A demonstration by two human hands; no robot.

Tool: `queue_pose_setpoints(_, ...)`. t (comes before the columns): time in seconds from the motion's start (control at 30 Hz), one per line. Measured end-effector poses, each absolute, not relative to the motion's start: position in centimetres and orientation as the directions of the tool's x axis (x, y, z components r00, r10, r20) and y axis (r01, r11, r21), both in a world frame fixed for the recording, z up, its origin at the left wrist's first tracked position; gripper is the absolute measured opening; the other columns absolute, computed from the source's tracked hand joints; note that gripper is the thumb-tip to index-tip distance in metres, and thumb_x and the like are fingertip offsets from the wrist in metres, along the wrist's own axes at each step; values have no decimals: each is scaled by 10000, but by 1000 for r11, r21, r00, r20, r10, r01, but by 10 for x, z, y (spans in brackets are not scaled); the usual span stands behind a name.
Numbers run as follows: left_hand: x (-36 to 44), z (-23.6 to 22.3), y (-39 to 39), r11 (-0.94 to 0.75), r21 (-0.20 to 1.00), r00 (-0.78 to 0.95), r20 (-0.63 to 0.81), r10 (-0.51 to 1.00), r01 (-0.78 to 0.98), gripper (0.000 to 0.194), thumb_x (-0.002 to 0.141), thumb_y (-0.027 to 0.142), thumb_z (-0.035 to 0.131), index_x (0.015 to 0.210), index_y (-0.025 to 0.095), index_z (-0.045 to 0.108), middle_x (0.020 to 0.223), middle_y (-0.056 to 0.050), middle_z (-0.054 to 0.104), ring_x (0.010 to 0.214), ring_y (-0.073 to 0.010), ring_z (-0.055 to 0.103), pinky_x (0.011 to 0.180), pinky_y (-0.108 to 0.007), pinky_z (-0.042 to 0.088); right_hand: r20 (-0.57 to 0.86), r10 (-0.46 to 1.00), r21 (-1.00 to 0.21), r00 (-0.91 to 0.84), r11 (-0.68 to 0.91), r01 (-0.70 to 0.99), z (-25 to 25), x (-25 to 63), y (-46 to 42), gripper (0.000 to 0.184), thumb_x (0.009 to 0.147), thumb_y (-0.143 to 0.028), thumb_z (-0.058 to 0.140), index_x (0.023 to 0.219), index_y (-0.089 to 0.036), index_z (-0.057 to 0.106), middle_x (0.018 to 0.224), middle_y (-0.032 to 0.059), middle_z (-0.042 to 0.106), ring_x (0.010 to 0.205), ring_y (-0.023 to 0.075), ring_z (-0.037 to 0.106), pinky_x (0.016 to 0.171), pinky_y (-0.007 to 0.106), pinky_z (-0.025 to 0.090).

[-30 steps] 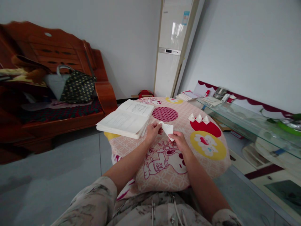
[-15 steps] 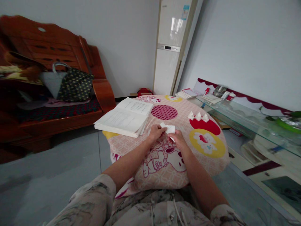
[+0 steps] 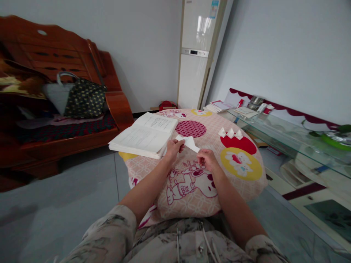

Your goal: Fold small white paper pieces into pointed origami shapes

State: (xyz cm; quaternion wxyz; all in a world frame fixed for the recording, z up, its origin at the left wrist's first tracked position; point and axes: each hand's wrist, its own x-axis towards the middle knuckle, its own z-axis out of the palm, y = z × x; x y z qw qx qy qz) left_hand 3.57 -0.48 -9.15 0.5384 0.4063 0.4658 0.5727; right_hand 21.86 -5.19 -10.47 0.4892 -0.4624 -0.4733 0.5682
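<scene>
A folded piece of white paper (image 3: pixel 189 141) is stretched at a slant between my hands over the table. My left hand (image 3: pixel 174 149) pinches its left end, thumb on top. At the lower right corner of the paper, the curled fingers of my right hand (image 3: pixel 207 159) close on the narrow tip. Three small folded white paper pieces (image 3: pixel 230 133) stand in a row at the right, by a red patch on the tablecloth. To the left of my hands lies an open book (image 3: pixel 146 135) with thick pages.
A patterned pink tablecloth (image 3: pixel 189 202) covers the round table. On the right, a glass-topped cabinet (image 3: pixel 276 133) holds papers, tins and a green-rimmed dish. Bags (image 3: pixel 86 96) sit on a wooden bench (image 3: pixel 120 109) at the left; a tall white air conditioner (image 3: pixel 193 76) stands behind.
My hands have moved apart, left hand to the left and right hand slightly right. The paper, compact between them before, now spreads out longer and slanted. The view has shifted slightly.
</scene>
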Motion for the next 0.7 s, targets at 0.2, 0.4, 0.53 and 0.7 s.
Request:
queue_pose_setpoints(0.2,30,-93,-4,9,969,-18,-14,1000,-247,332,723,314,782,571,158,532,476,11,575,382,-64,451,404,-203,313,-57,996,-980,-62,-68,-188,-105,218,-50,382,701,-544,699,641,-171,640,535,30,653,405,124,552,361,214,389)
queue_pose_setpoints(0.4,44,-101,-11,6,993,264,25,964,-117,368,739,403,809,602,146,583,476,10,577,394,-72,483,410,-192,349,-49,998,-991,-28,-52,-123,-105,213,-53,389,606,-466,817,797,-145,709,563,25,680,435,133,567,400,219,408)
queue_pose_setpoints(0.53,46,-103,-11,47,976,247,7,969,-213,361,818,462,738,704,131,652,610,-30,666,508,-112,604,509,-225,490,-34,999,-984,41,-26,-178,-109,212,-52,370,599,-440,808,803,-145,719,564,14,668,451,144,569,414,240,423)
queue_pose_setpoints(0.7,46,-104,-13,53,957,250,21,968,-286,262,728,344,824,736,123,684,690,-52,720,602,-135,665,602,-243,546,14,990,-984,143,39,-176,-113,211,-49,354,612,-463,801,772,-157,721,585,6,673,467,148,556,431,264,450)
